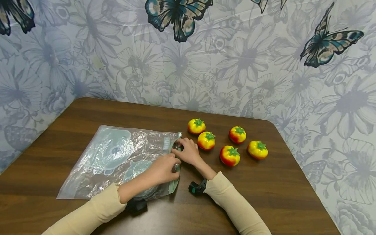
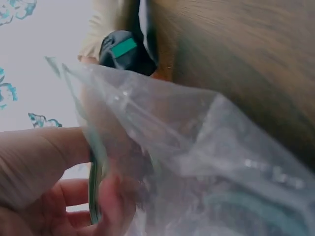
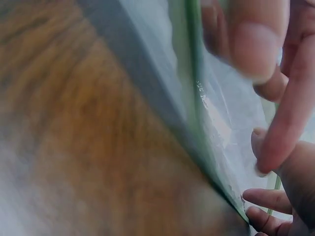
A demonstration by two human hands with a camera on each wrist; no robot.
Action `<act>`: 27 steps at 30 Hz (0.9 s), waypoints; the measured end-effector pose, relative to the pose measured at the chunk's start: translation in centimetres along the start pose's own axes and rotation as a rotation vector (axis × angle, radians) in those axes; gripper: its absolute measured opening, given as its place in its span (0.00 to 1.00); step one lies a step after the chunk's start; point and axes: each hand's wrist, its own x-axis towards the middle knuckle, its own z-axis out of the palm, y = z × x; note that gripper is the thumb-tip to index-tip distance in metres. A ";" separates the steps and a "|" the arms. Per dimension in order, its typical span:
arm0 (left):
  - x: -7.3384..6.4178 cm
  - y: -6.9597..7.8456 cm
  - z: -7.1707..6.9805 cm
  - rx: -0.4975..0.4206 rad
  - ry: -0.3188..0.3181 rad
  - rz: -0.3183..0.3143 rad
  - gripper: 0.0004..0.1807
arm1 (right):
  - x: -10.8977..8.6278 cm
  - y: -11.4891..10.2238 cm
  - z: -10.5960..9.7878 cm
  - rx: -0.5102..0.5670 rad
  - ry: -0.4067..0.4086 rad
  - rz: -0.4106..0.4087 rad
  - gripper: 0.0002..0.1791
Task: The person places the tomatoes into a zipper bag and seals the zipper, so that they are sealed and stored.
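A clear plastic zip bag (image 1: 144, 143) with a greenish edge and pale blue-green shapes on it lies flat on the table. My left hand (image 1: 164, 168) pinches its right-hand edge near the front. In the left wrist view that green-edged mouth (image 2: 96, 162) passes between the thumb and the fingers of the left hand (image 2: 39, 167). Farther back along the same edge, my right hand (image 1: 188, 150) grips the bag near its far corner. The right wrist view has fingers (image 3: 251, 44) of the right hand close to the green strip (image 3: 194, 98), with the edge spread apart.
Several red and yellow tomatoes (image 1: 230, 156) with green tops stand right of the bag on the brown wooden table (image 1: 264, 195). A black wrist device (image 1: 197, 187) sits at each cuff. Behind the table hangs a flowered cloth (image 1: 235, 65) with butterflies.
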 end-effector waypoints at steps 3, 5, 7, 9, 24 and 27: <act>-0.3 -0.2 -0.2 -0.065 -0.014 -0.016 0.21 | 0.0 0.0 0.0 0.004 0.003 -0.014 0.15; -0.4 -0.5 -0.2 -0.086 -0.019 -0.006 0.23 | 0.0 0.0 -0.1 0.008 0.001 -0.017 0.15; -0.5 -0.8 -0.2 -0.092 -0.018 0.011 0.25 | 0.0 0.1 0.0 0.010 0.001 -0.018 0.15; -0.5 -1.1 -0.1 -0.115 -0.026 0.019 0.26 | 0.0 0.3 0.0 0.008 0.002 -0.015 0.15; -0.5 -1.5 0.5 -0.080 -0.213 0.002 0.41 | -0.2 0.4 0.1 0.016 0.026 -0.044 0.16; -0.6 -2.1 0.7 -0.123 -0.182 0.005 0.45 | -0.2 0.3 0.0 0.024 0.019 -0.041 0.17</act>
